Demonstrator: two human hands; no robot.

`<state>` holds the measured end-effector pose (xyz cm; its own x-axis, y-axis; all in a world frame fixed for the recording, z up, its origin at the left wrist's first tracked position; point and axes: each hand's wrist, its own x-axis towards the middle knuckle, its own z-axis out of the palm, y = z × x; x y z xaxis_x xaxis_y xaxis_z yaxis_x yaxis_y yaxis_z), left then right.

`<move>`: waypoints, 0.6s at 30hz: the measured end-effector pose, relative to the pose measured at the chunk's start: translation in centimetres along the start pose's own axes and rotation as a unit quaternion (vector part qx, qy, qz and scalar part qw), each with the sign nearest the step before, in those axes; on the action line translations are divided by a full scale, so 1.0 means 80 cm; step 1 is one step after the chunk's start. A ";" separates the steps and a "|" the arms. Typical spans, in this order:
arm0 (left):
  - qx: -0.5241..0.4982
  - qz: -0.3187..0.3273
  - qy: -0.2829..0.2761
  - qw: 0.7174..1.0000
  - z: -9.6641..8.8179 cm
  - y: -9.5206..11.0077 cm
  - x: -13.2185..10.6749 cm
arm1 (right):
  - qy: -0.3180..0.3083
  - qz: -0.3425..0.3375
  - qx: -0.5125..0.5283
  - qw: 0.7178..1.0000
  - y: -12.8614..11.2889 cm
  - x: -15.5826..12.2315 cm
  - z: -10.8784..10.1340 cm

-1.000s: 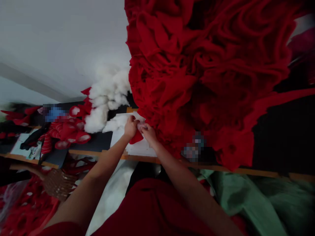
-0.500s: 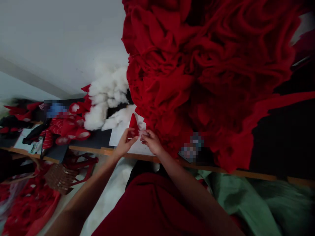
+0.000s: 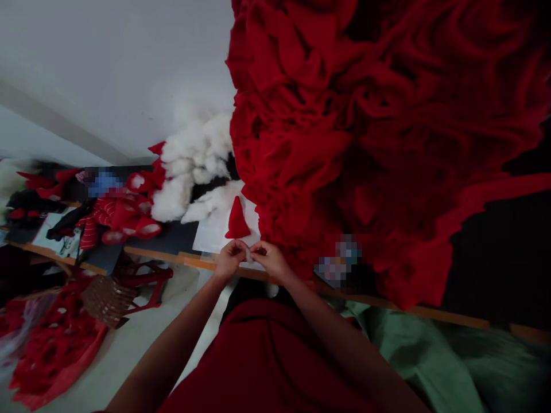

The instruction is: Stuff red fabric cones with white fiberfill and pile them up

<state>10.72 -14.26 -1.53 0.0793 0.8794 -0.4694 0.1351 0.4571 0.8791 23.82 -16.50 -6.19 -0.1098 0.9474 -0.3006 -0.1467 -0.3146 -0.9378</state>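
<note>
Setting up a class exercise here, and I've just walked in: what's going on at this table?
A person's left hand and right hand pinch a small pale scrap between their fingertips. Just beyond, a red fabric cone lies on a white paper sheet, untouched. Fluffy white stuffing sits beside the sheet, below a large heap of crumpled red fabric.

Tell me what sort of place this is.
Likely a handicraft workroom making stuffed items: a huge heap of red cloth, a mound of white fibre stuffing, and a small red cloth cone.
</note>
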 end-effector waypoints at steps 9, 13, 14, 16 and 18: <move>0.353 0.196 0.100 0.909 -0.035 -0.035 0.033 | 0.058 0.079 0.057 0.993 0.024 -0.003 0.011; 0.494 0.277 0.130 0.814 -0.055 -0.040 0.069 | 0.073 0.104 0.074 0.989 0.022 0.001 0.014; 0.496 0.279 0.128 0.812 -0.056 -0.037 0.074 | 0.078 0.102 0.073 0.989 0.020 0.003 0.016; 0.491 0.281 0.127 0.815 -0.053 -0.025 0.075 | 0.088 0.093 0.072 0.989 0.011 0.009 0.021; 0.481 0.283 0.131 0.819 -0.045 -0.008 0.067 | 0.106 0.061 0.054 0.991 -0.002 0.016 0.027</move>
<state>7.51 -9.34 -4.34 0.2001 0.9702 0.1363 0.8762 -0.2395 0.4183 21.56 -15.39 -6.07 0.0734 0.8895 -0.4510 -0.2497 -0.4214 -0.8718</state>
